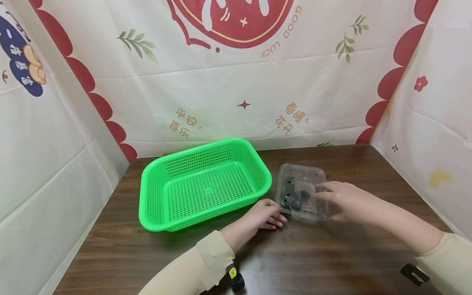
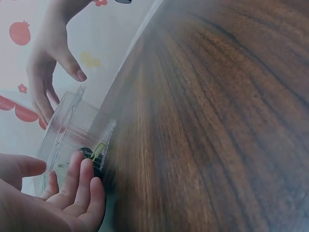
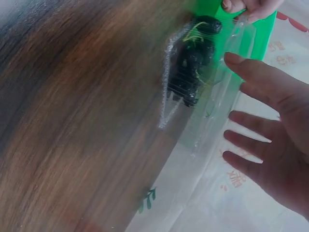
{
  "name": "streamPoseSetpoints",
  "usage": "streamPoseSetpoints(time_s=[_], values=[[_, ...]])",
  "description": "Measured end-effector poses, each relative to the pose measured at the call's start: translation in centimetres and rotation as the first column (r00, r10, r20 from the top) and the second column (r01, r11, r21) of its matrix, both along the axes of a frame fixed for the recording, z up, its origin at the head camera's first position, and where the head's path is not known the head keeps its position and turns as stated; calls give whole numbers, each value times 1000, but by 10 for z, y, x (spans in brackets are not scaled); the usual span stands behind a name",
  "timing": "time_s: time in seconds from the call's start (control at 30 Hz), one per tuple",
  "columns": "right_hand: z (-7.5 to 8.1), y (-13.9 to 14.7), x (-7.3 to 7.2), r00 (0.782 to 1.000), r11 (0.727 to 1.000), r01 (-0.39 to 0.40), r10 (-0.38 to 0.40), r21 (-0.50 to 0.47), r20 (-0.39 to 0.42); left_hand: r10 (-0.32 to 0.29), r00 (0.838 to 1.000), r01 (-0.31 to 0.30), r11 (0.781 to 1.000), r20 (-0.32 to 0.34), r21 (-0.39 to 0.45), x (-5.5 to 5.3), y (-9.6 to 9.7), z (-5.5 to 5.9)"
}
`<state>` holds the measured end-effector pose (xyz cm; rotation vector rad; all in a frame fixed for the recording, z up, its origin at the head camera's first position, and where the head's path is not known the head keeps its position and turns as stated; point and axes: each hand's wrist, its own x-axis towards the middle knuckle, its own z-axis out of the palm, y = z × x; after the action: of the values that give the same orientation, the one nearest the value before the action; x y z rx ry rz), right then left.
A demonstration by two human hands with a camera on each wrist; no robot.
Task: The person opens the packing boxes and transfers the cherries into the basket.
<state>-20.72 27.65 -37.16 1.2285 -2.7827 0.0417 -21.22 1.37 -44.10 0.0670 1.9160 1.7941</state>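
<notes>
Brown table carries a clear box; left hand and right hand (fingers loose, neither gripping) flank it, so uneven pushing might skid it.

table: brown wood, dark streaks, a bit shiny | basket: green, lots of little holes, sits on the left | box: see-through, sits just right of the basket

Head view is evenly lit and moderately bright; soft shadow lies under the green plastic basket; faint sheen marks the wooden tabletop; clear plastic container shows glints; both wrist views are dimmer, hazy and soft.
</notes>
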Motion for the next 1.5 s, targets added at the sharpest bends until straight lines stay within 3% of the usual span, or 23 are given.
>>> streamPoseSetpoints(time_s=[0.2,0.37,0.6,0.87,1.13,1.5], values=[[0,0,-3,999,999,-38,39,-35,11,37,999,-37,999,9,4,0,4,0],[0,0,-6,998,998,-56,57,-10,23,82,996,-84,995,32,47,0,6,0],[-1,3,-8,988,989,-141,143,39,-58,114,992,-118,989,50,87,0,7,-1],[-6,3,-11,950,970,-243,241,14,-198,142,989,-147,980,44,135,1,8,0],[-9,-1,-8,949,968,-246,229,-54,-216,209,976,-216,957,57,192,1,8,-1],[-10,-12,-8,961,967,-237,220,-92,-166,218,973,-231,945,82,232,-1,12,-2]])
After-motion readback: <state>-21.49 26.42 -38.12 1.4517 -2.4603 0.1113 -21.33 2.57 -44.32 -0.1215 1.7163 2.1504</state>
